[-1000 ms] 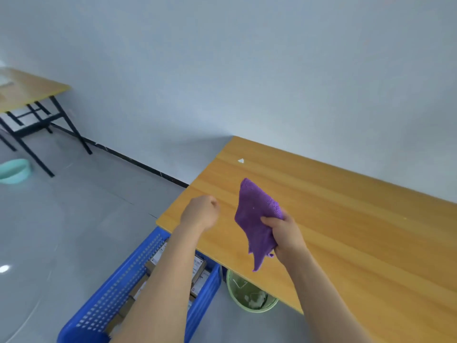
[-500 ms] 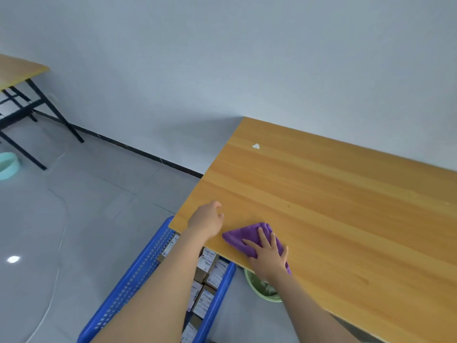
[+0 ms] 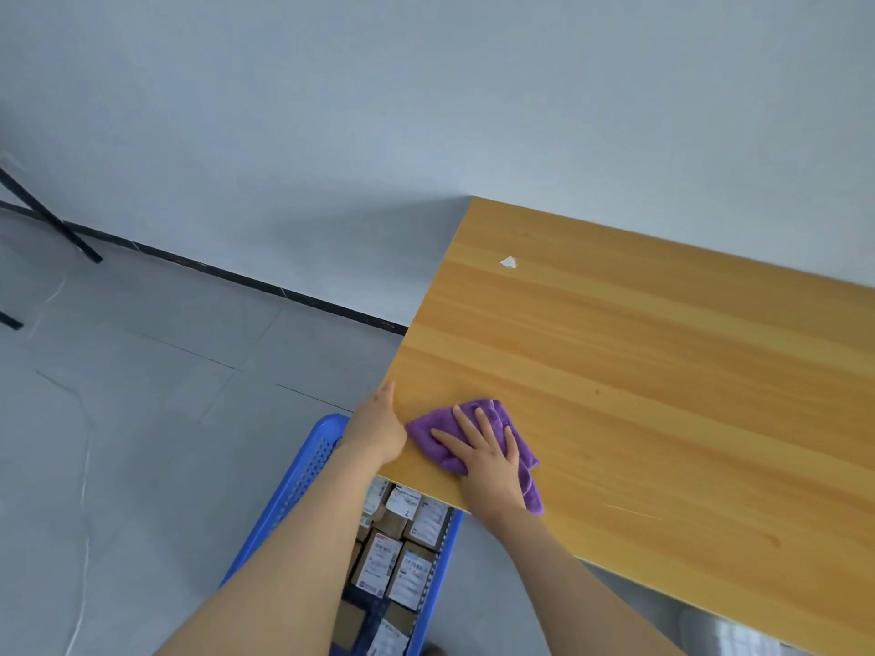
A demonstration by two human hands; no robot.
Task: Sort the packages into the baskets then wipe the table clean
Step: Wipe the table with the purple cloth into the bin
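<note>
Sorting looks pretty much done: the blue basket (image 3: 303, 475) on the floor at 7 o'clock from the table corner is stuffed with labelled packages (image 3: 393, 556), and no package shows on the table (image 3: 663, 371). So it's the wiping part, and barely begun by the looks of it.

The left hand (image 3: 376, 433) sits against the table's left edge, thumb up along it. Its fingers are hidden, so can't tell if it's actually gripping.

Just at its 3 o'clock lies the purple cloth (image 3: 495, 411), pinned flat under the right hand (image 3: 485, 461), fingers spread and straight, pressing rather than clutching. Cloth pokes out at 10 and 5 o'clock of the palm.

A white scrap (image 3: 508, 262) lies well off at 12 o'clock, and the whole stretch toward 3 o'clock probably needs wiping.
</note>
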